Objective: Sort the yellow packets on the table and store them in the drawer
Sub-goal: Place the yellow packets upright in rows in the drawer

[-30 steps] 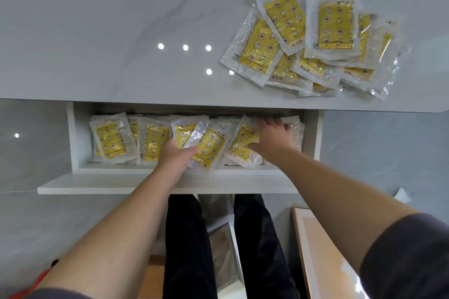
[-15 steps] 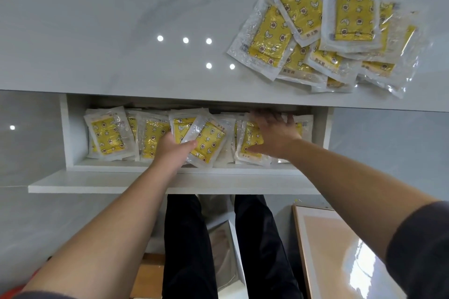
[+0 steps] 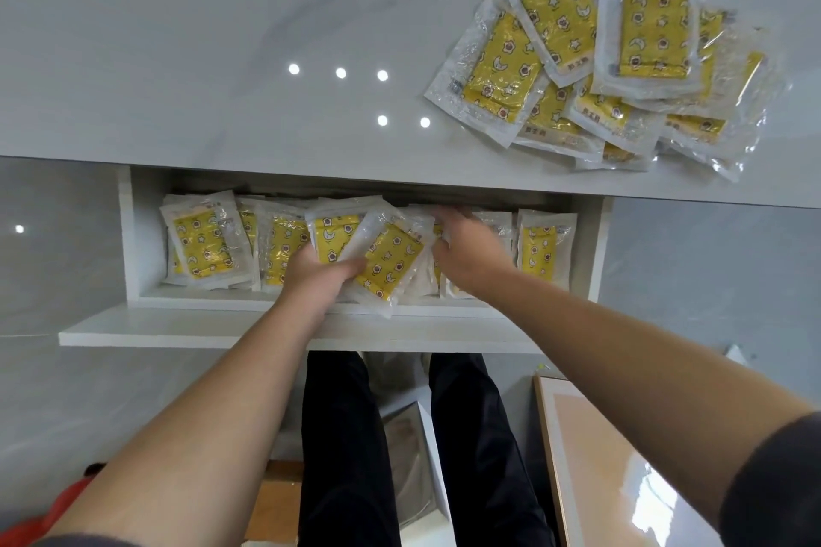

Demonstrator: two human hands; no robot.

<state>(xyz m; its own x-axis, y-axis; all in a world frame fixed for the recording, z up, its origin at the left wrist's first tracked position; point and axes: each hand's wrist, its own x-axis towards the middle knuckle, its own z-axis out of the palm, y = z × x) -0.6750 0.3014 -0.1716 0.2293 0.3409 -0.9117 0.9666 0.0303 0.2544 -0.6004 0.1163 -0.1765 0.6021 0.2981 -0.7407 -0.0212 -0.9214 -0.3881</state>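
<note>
Since a moment ago the right hand has slid left, uncovering a packet at the drawer end; left hand grips a tilted yellow packet; right hand's grasp unclear; roughly nine packets heaped on the desk

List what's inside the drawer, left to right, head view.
Flat packet at far left → left hand → tilted packet → right hand → upright packet at the right wall.
</note>
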